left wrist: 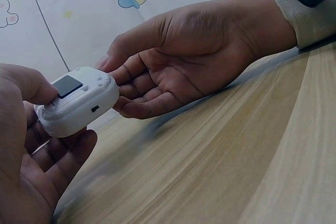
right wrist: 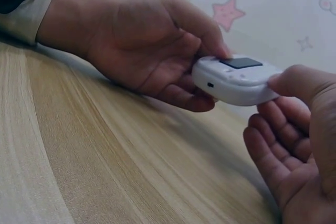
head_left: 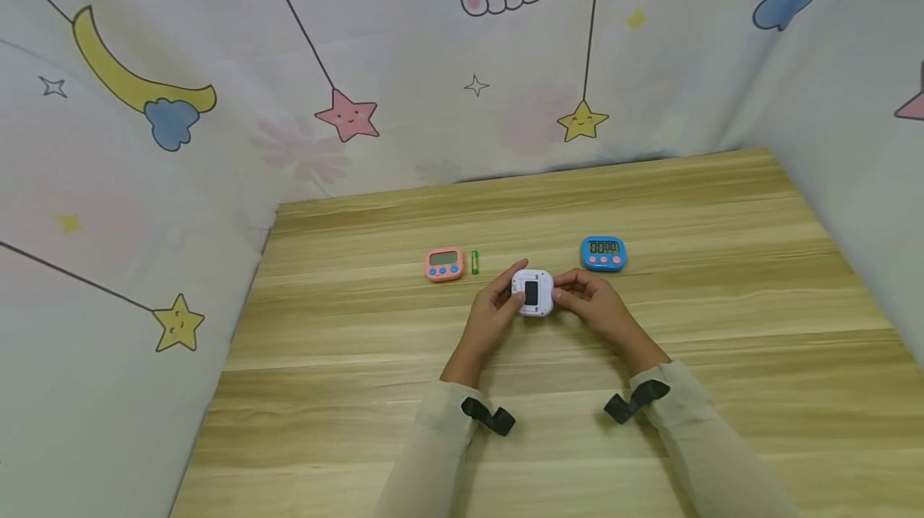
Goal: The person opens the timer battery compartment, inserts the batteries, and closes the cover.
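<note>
A white digital timer [head_left: 545,293] is held back side up between both hands above the table, a black rectangular patch [left wrist: 67,86] on its back. My left hand [head_left: 492,314] grips its left side, thumb on the back beside the patch, fingers beneath. At the opposite edge, my right hand [head_left: 593,305] pinches the casing between thumb and fingers. A small dark slot [right wrist: 210,85] shows in the timer's side wall. The timer's display faces down, hidden.
Behind the left hand lie a pink timer [head_left: 443,265] and a small green battery [head_left: 475,262]. A blue timer [head_left: 603,253] showing digits lies beyond the right hand. Patterned white cloth [head_left: 433,61] encloses the wooden table [head_left: 346,341] at the back and sides.
</note>
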Demonstrator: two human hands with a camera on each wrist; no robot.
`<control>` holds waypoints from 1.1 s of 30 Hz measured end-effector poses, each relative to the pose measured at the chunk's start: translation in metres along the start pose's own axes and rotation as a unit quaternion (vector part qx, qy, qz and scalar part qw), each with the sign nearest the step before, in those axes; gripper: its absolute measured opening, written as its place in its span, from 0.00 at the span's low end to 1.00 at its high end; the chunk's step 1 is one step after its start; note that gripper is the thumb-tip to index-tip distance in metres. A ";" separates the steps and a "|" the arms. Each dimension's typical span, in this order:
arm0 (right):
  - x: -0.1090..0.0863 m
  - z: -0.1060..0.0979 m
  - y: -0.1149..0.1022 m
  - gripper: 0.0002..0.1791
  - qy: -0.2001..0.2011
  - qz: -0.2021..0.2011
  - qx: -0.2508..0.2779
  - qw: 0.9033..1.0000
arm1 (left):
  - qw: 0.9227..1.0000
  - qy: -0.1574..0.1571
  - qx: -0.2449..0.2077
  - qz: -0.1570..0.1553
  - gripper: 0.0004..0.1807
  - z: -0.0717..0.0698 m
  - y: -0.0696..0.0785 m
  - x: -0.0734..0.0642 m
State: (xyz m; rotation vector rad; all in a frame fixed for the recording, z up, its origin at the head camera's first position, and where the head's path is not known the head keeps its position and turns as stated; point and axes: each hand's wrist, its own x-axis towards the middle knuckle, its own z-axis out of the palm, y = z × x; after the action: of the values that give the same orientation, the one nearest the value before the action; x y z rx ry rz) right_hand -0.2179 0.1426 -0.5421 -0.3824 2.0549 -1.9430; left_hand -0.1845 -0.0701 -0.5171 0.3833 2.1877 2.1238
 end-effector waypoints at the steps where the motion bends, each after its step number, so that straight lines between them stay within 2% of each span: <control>1: 0.000 0.000 0.000 0.17 0.000 0.000 0.000 1.000 | 1.000 -0.002 0.001 0.000 0.27 0.000 0.000 0.000; 8: 0.000 0.002 -0.001 0.18 0.005 0.003 -0.006 1.000 | 1.000 0.011 0.008 0.005 0.27 0.001 -0.001 -0.001; 14: 0.002 0.002 -0.003 0.20 0.024 -0.009 -0.023 0.999 | 0.999 0.029 0.019 -0.004 0.26 0.003 0.003 0.001; 21: -0.009 0.011 -0.029 0.22 0.025 -0.063 -0.064 0.996 | 0.999 0.043 0.023 -0.019 0.26 0.004 0.002 0.000; 27: -0.010 0.016 -0.029 0.31 0.003 -0.115 -0.070 0.991 | 0.997 0.075 0.014 -0.025 0.25 0.002 0.000 0.002; 33: -0.011 0.020 -0.030 0.36 -0.013 -0.136 -0.096 0.986 | 0.996 0.077 0.003 -0.035 0.26 0.002 0.000 0.002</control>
State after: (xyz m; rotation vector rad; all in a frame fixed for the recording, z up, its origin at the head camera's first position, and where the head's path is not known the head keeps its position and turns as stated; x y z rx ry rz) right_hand -0.2003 0.1262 -0.5130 -0.7634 2.2822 -1.8738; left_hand -0.1860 -0.0675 -0.5168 0.1454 2.2525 2.1776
